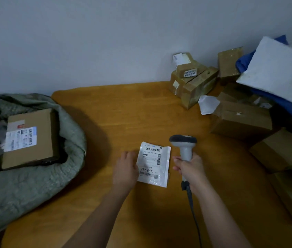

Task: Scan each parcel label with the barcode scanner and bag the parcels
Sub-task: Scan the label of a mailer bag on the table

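Note:
A small flat white parcel with a printed barcode label lies face up on the wooden table, near its middle. My left hand rests against the parcel's left edge, fingers relaxed. My right hand grips the handle of a grey barcode scanner, whose dark head sits just right of the parcel's top corner. Its black cable runs down toward me. At the left a grey-green sack lies open with a labelled cardboard box inside.
Several cardboard boxes are piled at the back right and along the right edge. A white padded mailer leans on blue bags. A pale wall stands behind the table.

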`<state>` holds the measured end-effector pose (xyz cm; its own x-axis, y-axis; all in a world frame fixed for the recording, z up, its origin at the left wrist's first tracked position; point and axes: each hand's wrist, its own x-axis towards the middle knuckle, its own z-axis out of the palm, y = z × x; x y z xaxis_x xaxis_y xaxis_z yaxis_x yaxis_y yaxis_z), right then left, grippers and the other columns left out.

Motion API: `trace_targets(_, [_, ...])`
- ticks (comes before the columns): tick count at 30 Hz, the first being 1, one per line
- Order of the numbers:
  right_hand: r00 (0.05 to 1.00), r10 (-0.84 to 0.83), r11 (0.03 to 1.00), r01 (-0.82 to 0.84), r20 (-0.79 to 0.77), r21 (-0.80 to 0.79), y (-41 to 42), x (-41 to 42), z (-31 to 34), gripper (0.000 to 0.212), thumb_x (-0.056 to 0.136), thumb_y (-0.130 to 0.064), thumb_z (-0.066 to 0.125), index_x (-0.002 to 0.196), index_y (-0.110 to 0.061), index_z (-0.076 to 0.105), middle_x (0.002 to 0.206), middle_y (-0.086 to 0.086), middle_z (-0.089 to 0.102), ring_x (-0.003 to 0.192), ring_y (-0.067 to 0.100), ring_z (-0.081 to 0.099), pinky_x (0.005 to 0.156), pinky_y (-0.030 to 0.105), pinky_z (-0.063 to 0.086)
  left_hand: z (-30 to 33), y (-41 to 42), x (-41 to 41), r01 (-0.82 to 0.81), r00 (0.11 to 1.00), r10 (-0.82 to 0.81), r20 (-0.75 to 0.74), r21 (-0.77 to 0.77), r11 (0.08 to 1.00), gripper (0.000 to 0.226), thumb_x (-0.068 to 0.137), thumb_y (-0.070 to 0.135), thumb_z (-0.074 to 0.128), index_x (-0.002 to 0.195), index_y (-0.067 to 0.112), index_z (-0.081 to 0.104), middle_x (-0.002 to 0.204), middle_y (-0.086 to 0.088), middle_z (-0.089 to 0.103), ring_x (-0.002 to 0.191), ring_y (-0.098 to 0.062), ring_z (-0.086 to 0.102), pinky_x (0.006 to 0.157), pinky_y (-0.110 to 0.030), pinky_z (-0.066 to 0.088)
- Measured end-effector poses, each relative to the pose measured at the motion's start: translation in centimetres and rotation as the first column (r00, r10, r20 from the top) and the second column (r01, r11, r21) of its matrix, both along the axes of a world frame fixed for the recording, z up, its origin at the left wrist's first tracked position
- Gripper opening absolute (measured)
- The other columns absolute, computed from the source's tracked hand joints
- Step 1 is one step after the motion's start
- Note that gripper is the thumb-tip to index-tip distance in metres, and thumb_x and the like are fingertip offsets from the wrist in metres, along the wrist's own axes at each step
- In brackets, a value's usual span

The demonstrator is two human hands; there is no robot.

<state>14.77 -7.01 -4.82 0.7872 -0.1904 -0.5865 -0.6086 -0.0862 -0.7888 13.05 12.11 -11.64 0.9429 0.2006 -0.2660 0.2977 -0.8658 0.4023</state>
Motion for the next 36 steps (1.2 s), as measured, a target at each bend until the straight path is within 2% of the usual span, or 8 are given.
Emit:
trace_targets(5, [0.998,0.038,0.998,-0.041,-0.049,-0.05,-0.5,-0.7,-1.9,0.024,0.092,-0.005,0.064,0.112,-0.017,0.058,0.098,-0.002,0.068,0.069,0.012,0.065,0.064,0.025,0.05,-2.3,-2.9,1.4,0.463,0.885,-0.457,-0.088,0.082,0.882,0.068,0.101,0.021,0.039,0.154,0.036,-0.001,0.16,0.015,-0.014,0.148,-0.012,-0.014,0.119,-0.046,-0.009])
trace_targets(11, [0.996,0.053,0.994,-0.06,-0.076,-0.095,-2.2,-0.8,-3.3,0.025,0.091,-0.005,0.064,0.11,-0.02,0.057,0.098,-0.004,0.068,0.069,0.012,0.065,0.076,0.032,0.054,-4.4,-4.4,3.0,0.455,0.858,-0.409,-0.312,0.092,0.886,0.074,0.1,0.04,0.044,0.153,0.038,-0.008,0.159,0.013,-0.022,0.147,-0.013,-0.02,0.12,-0.048,-0.003])
trace_targets(17, [0.988,0.13,0.985,-0.139,-0.088,-0.106,-2.1,-0.9,-2.0,0.008,0.093,-0.015,0.064,0.097,-0.019,0.059,0.086,0.002,0.066,0.064,0.012,0.063,0.071,0.037,0.052,-3.6,-5.0,3.6,0.446,0.866,-0.383,-0.321,0.15,0.882,0.081,0.096,0.042,0.054,0.151,0.044,-0.005,0.161,0.004,-0.021,0.149,-0.022,-0.016,0.12,-0.051,0.001])
trace_targets(20, [0.982,0.18,0.981,-0.184,-0.057,-0.065,-2.6,-1.4,0.2,0.008,0.095,-0.029,0.063,0.097,-0.023,0.058,0.087,-0.002,0.062,0.065,0.011,0.062,0.065,0.028,0.048,-2.6,-5.0,2.2,0.268,0.944,-0.25,-0.216,0.06,0.961,0.095,0.084,0.059,0.062,0.152,0.045,-0.003,0.161,-0.003,-0.017,0.148,-0.033,-0.008,0.119,-0.05,0.0])
trace_targets(22, [0.983,0.173,0.985,-0.174,-0.055,-0.018,-2.8,-1.7,1.6,0.018,0.096,-0.039,0.058,0.106,-0.024,0.056,0.096,-0.006,0.061,0.07,0.012,0.062,0.065,0.025,0.047,-2.2,-5.0,0.6,-0.048,0.985,0.041,-0.168,-0.039,0.998,0.107,0.074,0.061,0.071,0.153,0.036,0.004,0.159,-0.011,-0.001,0.143,-0.037,0.009,0.116,-0.049,0.014])
trace_targets(25, [0.99,0.119,0.992,-0.115,-0.077,0.055,-2.6,-1.7,3.7,0.029,0.1,-0.044,0.048,0.118,-0.022,0.046,0.11,-0.003,0.056,0.07,0.015,0.061,0.066,0.027,0.048,-2.3,-4.9,-1.5,-0.457,0.876,0.417,-0.241,-0.146,0.877,0.1,0.069,0.045,0.083,0.143,0.011,0.025,0.142,-0.015,0.027,0.131,-0.036,0.031,0.105,-0.045,0.036])
trace_targets(31, [0.994,0.1,0.983,-0.092,-0.05,0.157,-2.3,-2.0,7.5,0.023,0.105,-0.036,0.042,0.116,-0.017,0.049,0.097,0.006,0.057,0.062,0.015,0.06,0.057,0.026,0.046,-3.1,-4.6,-2.8,-0.627,0.778,0.517,-0.357,-0.482,0.611,0.06,0.075,0.006,0.08,0.119,0.003,0.039,0.113,-0.011,0.056,0.095,-0.025,0.059,0.069,-0.034,0.049])
trace_targets(36, [0.984,0.174,0.976,-0.178,0.042,0.128,-2.1,-2.5,9.9,0.031,0.105,-0.035,0.043,0.112,-0.008,0.059,0.098,0.009,0.058,0.058,0.013,0.058,0.055,0.026,0.045,-3.6,-4.7,-2.5,-0.71,0.703,0.522,-0.483,-0.514,0.481,0.024,0.083,0.008,0.074,0.1,-0.001,0.06,0.108,-0.012,0.067,0.092,-0.027,0.065,0.079,-0.039,0.056])
